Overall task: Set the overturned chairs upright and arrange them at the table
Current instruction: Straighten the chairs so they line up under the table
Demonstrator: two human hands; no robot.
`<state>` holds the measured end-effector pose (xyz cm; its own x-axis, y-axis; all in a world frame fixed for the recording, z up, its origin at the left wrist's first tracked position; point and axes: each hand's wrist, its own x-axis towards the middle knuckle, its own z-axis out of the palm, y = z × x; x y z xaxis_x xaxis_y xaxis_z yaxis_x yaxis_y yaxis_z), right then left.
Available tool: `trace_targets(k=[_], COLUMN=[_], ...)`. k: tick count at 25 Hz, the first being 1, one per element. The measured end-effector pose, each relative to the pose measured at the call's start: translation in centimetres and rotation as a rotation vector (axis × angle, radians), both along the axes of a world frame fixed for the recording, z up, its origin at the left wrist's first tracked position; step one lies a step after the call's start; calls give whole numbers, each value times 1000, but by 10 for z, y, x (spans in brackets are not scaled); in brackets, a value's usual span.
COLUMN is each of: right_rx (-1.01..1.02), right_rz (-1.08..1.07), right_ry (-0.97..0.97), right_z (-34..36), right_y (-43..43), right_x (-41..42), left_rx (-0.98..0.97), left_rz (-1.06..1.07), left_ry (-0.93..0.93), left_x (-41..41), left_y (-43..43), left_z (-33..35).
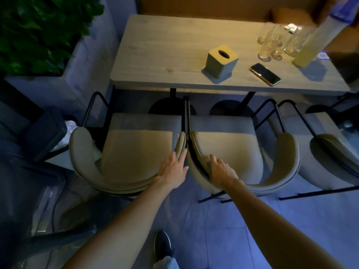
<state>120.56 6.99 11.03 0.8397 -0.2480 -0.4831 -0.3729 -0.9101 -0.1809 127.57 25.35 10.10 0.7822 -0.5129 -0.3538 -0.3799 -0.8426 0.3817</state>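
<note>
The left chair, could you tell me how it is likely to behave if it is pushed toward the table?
The left chair probably slides rather than rolls: thin metal legs on smooth floor tiles. It looks fairly light, with a slim frame. Its padded backrest should give slightly under the left hand.

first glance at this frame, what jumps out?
Two bare hands at centre: the left hand lies flat on the left chair backrest, the right hand curls over the middle chair backrest, both chairs upright and side by side. Behind, the table holds a tissue box, phone and glasses.
</note>
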Motion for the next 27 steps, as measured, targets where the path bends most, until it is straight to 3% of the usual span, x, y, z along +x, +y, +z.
trace_targets(k=[4, 12, 18, 27], right_rx=[0, -85, -103, -115], right_rz=[41, -39, -70, -114], right_ry=[-75, -88, -37, 30], right_z=[36, 83, 92, 69], right_y=[-33, -212, -321, -464], right_x=[-19, -104, -146, -161], left_rx=[-8, -93, -70, 61], left_rz=[-155, -384, -429, -581], left_ry=[-46, -91, -122, -77], left_x=[-11, -88, -136, -144], left_y=[-66, -260, -368, -531], left_z=[39, 105, 108, 81])
